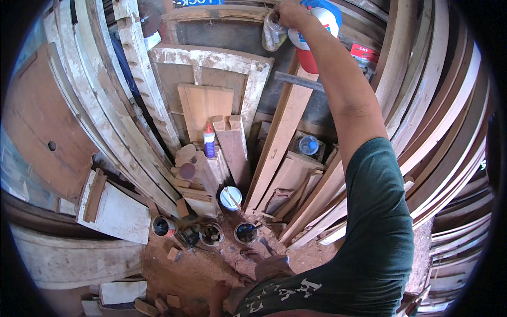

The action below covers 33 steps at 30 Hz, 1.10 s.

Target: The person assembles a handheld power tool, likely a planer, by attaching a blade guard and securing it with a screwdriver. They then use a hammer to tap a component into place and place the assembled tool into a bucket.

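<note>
My right arm stretches up to the top of the view. There my right hand [289, 15] is closed on a clear plastic bag [274, 37] with something yellowish in it. Close beside it, partly behind my forearm, stand a white and blue container [325, 20] and a red one [306, 61]. My left hand [219, 291] hangs low near my leg, dim and small, and its fingers cannot be made out. A glue bottle [209, 143] with a red cap stands on stacked wood below the bag.
Long boards [282, 137] lean on both sides and at the back. A white-lidded tub [231, 198], buckets [211, 233] and a paint tin [162, 226] stand on the dirt floor. A plastic bottle [308, 145] stands among planks. Wood offcuts [173, 253] lie at the lower left.
</note>
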Motion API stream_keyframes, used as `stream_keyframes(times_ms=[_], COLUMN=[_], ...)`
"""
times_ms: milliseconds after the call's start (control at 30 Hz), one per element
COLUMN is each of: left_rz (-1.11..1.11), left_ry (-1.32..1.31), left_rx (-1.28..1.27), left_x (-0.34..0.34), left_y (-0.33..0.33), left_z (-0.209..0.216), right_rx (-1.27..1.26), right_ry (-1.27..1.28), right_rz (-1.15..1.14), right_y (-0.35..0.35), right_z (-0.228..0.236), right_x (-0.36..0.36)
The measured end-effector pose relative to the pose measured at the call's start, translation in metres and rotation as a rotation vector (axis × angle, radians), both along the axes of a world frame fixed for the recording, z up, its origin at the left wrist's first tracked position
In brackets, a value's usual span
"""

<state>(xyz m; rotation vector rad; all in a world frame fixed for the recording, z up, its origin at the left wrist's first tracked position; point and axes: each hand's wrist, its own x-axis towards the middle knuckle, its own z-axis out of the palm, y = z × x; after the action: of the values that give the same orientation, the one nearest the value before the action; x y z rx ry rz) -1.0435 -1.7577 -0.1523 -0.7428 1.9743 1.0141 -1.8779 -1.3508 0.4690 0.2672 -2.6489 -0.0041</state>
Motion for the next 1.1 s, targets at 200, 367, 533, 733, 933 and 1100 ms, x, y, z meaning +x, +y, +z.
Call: stream_keyframes(times_ms=[200,367,533,733,933,1100], left_rz=[0.399,0.712,0.878,0.707,0.335,0.409], left_ry=[-0.042,-0.027,0.123,-0.152,-0.145,-0.159], left_rx=[-0.035,0.148,0.107,0.159,0.125,0.088], left_x=[0.076,0.085,0.090,0.125,0.108,0.107], left_y=[-0.023,-0.034,-0.020,0.008,0.017,0.028], left_z=[-0.004,-0.016,-0.004,0.007,0.001,0.015], right_rx=[0.189,0.163,-0.002,-0.737,-0.346,-0.126], right_ry=[-0.033,0.050,0.140,-0.200,-1.169,-1.766], right_rz=[0.020,-0.042,-0.036,0.511,0.335,0.266], right_y=[-0.028,-0.022,-0.034,-0.068,0.006,0.010], right_z=[0.005,-0.010,0.002,-0.144,-0.642,-0.648], right_x=[0.023,0.004,0.055,0.232,0.538,0.663])
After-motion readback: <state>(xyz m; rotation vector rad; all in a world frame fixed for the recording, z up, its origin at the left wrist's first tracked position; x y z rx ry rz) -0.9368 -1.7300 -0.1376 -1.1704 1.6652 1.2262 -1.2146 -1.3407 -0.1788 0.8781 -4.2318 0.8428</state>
